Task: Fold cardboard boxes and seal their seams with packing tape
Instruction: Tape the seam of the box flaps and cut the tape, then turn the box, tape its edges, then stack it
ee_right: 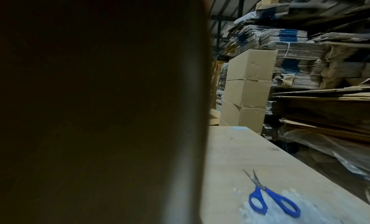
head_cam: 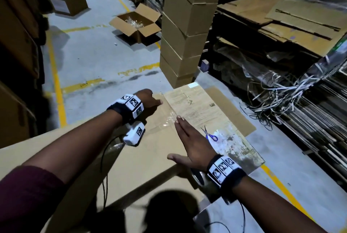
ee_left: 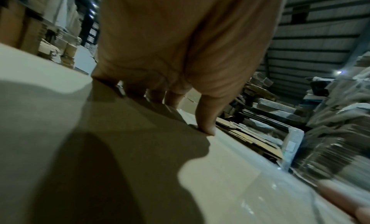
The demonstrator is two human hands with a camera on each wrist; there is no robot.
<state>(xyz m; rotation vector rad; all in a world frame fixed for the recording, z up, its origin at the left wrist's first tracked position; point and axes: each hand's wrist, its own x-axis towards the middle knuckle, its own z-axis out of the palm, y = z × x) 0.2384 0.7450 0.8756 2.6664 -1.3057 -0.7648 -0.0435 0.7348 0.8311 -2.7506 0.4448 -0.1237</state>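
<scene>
Pressing down on cardboard box (head_cam: 142, 159) lying across worktable (head_cam: 199, 105), taped seam (head_cam: 170, 109) running along its far edge. Left hand (head_cam: 148, 99) bearing on box top near far end, fingers (ee_left: 206, 124) bent, tips touching cardboard, holding nothing. Right hand (head_cam: 189, 142) lying flat, fingers straight, along seam, smoothing clear tape. Hands apart. Tape roll (head_cam: 197, 176) showing under right wrist. Blue scissors (ee_right: 270, 197) lying on table just beside right hand. Stacked boxes (head_cam: 185, 26) standing beyond table.

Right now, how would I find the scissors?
Look at the long wooden table by the big box. Just past the right hand lie small scissors, blades open. Their blue handles are the only bright colour there.
</scene>
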